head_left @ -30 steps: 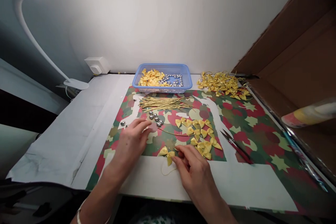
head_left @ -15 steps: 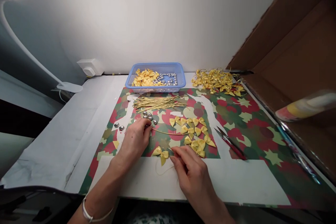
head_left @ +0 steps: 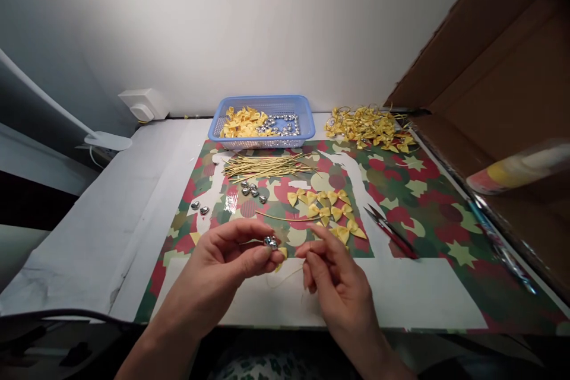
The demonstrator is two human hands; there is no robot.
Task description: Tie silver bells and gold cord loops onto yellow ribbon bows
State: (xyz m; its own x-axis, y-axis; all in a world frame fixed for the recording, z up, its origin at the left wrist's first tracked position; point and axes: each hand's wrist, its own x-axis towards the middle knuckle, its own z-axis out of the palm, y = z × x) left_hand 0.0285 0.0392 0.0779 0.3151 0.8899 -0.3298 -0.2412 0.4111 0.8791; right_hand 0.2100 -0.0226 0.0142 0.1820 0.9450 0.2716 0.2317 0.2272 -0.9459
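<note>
Camouflage-print mat (head_left: pixel 414 190); left hand (head_left: pixel 222 261) pinching silver bead (head_left: pixel 270 243)

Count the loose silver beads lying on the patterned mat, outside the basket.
6: four clustered below the gold strings, two apart near the mat's left edge. Another sits in the left hand; more may hide behind the hands.

Bright light from upper left — dim corners, wide-angle bending, blurred right edge.
</note>
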